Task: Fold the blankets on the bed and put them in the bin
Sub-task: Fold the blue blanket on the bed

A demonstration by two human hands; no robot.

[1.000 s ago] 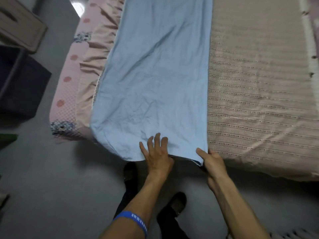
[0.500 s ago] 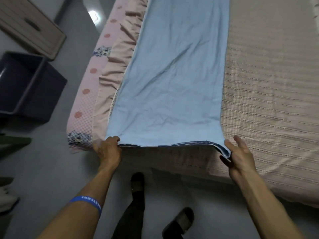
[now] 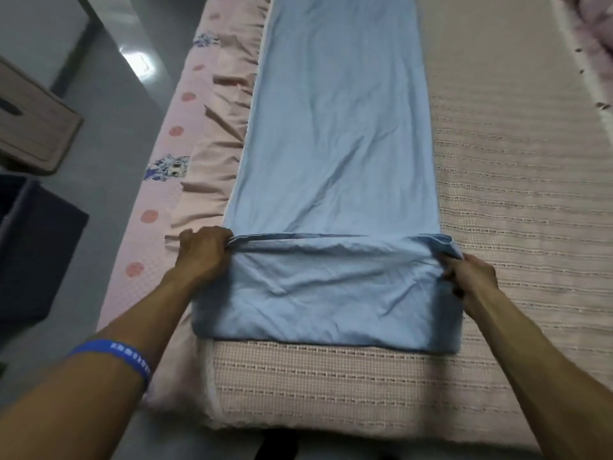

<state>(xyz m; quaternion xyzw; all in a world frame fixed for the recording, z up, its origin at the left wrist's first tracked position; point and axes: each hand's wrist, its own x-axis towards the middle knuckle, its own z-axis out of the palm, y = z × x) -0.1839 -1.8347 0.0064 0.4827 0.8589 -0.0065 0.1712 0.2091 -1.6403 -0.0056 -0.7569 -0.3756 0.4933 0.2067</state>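
Item one: light blue blanket point(image 3: 335, 144), thin soft cloth, creased, lying as a long narrow strip down the bed from far to near, its near end doubled over into a rectangular flap. Item two: my left hand point(image 3: 204, 252), fingers curled tight round the flap's left corner, the cloth bunched under the fingertips. Item three: my right hand point(image 3: 471, 277), fingers curled and pinching the flap's right corner, the fabric gathered just above the knuckles. A blue wristband point(image 3: 114, 355) sits on my left forearm. Item four: bed cover point(image 3: 517, 194), beige, woven, ribbed in rows, under the blanket; pink printed sheet point(image 3: 159, 200) ruffled along the left edge. Item five: dark bin point(image 3: 36, 257) on the grey floor at left, boxy; I cannot see what it holds. Wooden cabinet point(image 3: 30, 124) beyond it.
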